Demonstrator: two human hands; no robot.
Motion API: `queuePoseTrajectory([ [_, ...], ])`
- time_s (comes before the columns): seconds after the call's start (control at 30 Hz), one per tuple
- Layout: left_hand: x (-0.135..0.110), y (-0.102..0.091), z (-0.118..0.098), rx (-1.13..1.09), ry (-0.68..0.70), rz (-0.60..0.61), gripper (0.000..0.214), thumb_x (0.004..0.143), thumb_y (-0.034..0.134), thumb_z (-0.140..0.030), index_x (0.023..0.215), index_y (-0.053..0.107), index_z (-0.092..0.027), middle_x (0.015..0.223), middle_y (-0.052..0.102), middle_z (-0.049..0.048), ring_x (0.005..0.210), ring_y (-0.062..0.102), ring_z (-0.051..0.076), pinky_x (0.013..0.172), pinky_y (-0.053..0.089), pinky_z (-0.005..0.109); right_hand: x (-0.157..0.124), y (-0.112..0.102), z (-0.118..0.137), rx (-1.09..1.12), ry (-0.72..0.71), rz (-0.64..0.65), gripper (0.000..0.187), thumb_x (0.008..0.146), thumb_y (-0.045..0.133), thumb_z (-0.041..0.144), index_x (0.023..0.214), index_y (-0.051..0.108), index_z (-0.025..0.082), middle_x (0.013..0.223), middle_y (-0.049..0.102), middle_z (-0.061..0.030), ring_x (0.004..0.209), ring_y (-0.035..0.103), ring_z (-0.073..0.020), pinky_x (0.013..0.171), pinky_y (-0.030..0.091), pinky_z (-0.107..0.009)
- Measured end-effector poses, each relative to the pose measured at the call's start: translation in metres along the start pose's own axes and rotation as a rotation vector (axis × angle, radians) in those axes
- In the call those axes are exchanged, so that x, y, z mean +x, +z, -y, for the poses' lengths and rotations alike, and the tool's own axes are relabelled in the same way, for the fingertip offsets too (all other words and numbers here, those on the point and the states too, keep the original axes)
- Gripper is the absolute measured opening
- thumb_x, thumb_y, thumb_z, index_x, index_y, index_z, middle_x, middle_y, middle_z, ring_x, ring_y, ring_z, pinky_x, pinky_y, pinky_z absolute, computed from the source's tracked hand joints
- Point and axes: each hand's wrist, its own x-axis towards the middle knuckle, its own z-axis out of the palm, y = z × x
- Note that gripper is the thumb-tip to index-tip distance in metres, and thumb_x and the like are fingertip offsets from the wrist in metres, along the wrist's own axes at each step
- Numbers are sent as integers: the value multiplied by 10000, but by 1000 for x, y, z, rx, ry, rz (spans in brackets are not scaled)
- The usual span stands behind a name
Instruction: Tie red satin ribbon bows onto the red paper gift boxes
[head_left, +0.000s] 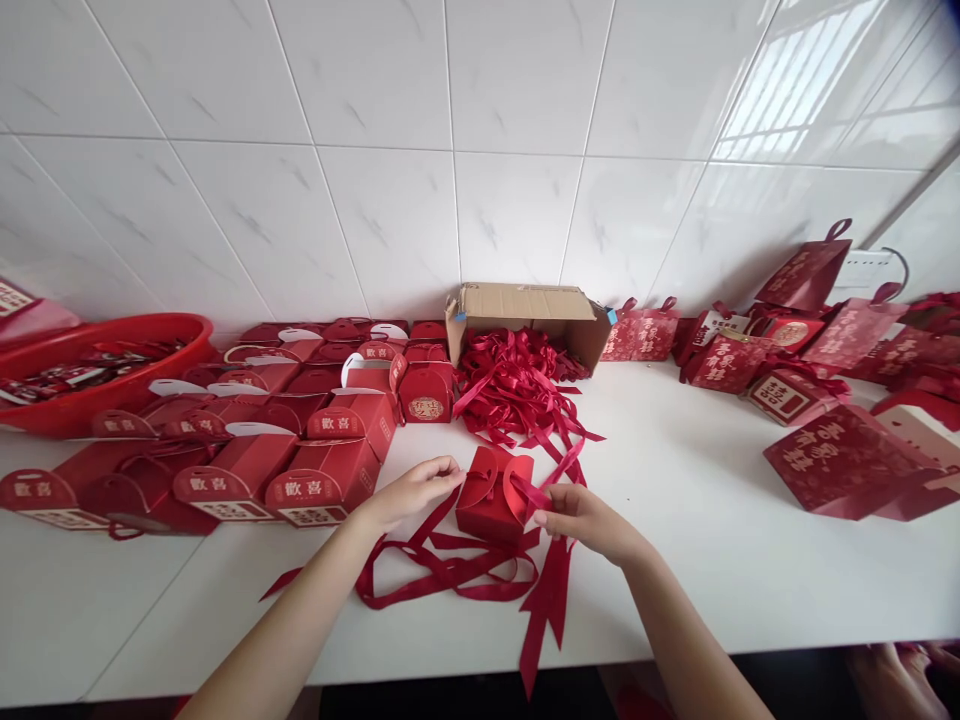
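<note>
A small red gift box (491,512) with curved, interlocking top flaps stands upright on the white table in front of me. Dark red ribbon (529,492) runs at the slots in its flaps. My left hand (420,490) is at the box's upper left edge, thumb and fingertips pinched on the ribbon where it comes out on that side. On the right side, my right hand (581,517) pinches the other stretch of ribbon beside the box. Loose loops and tails of ribbon (450,580) lie around the front of the box.
Behind the box, a cardboard carton (525,300) lies on its side, spilling a tangle of ribbons (517,390). Rows of red boxes (330,470) fill the left, beside a red basin (187,335) of small packets. More gift boxes (832,455) stand right. A tiled wall (517,220) rises behind.
</note>
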Motion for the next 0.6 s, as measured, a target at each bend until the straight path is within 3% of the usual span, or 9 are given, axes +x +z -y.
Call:
queuePoseTrajectory([
  [0.17, 3, 2, 5, -98, -47, 25, 349, 778, 570, -538, 761, 520, -192, 751, 496, -19, 677, 471, 123, 687, 421, 256, -7, -12, 2, -24, -6, -92, 470, 819, 541, 620, 698, 508, 167, 645, 495, 24, 611, 434, -105, 607, 331, -256],
  [0.27, 2, 1, 9, -100, -96, 28, 397, 770, 562, -575, 740, 532, -180, 660, 459, -28, 550, 400, 101, 555, 386, 241, -9, -18, -1, -21, -10, -141, 468, 813, 546, 624, 691, 480, 176, 601, 406, 52, 553, 328, -85, 552, 262, -245],
  [0.4, -3, -13, 14, -29, -73, -123, 378, 739, 614, -550, 683, 498, -194, 563, 302, -78, 485, 255, 82, 452, 205, 200, -13, -32, -4, -69, 12, -245, 468, 792, 575, 620, 675, 452, 183, 589, 297, 65, 528, 199, -77, 504, 161, -245],
  [0.5, -13, -21, 11, 41, -21, -213, 347, 740, 629, -509, 653, 508, -196, 591, 378, -55, 519, 319, 98, 477, 246, 207, -17, -43, -3, -161, 18, -294, 465, 782, 588, 611, 653, 460, 183, 598, 308, 55, 548, 223, -85, 510, 183, -244],
  [0.6, -28, -21, 6, 110, 10, -215, 279, 744, 642, -437, 627, 570, -194, 636, 473, -21, 592, 412, 127, 542, 320, 226, -17, -50, 3, -225, 13, -282, 469, 765, 600, 610, 619, 476, 182, 590, 338, 45, 554, 256, -91, 513, 210, -247],
])
